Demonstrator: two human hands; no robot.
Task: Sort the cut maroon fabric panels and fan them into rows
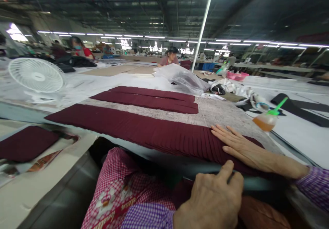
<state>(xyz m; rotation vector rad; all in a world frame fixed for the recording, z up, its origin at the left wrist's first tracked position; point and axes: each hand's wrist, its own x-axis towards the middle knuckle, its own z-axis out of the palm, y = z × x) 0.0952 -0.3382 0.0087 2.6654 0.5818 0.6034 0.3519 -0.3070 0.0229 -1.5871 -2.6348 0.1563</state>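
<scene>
A long row of overlapping maroon fabric pieces (pixel 123 126) is fanned out along the near edge of the table. My right hand (pixel 239 147) lies flat on the right part of this row, palm down with its fingers stretched out. Below it, at the table's near edge, my left hand (pixel 210 198) is closed with curled fingers, its index fingertip close to the fabric's edge. The thumb and whatever it may pinch are hidden. Behind the row lie narrower maroon fabric strips (pixel 146 100) on a grey worn board (pixel 208 111).
A white fan (pixel 37 75) stands at the left. On the right are a bottle of amber liquid with a green spout (pixel 267 121), black straps (pixel 303 109) and clear plastic sheeting (pixel 182 76). More maroon fabric (pixel 28 143) lies on a box (pixel 59 167) at left. People work beyond.
</scene>
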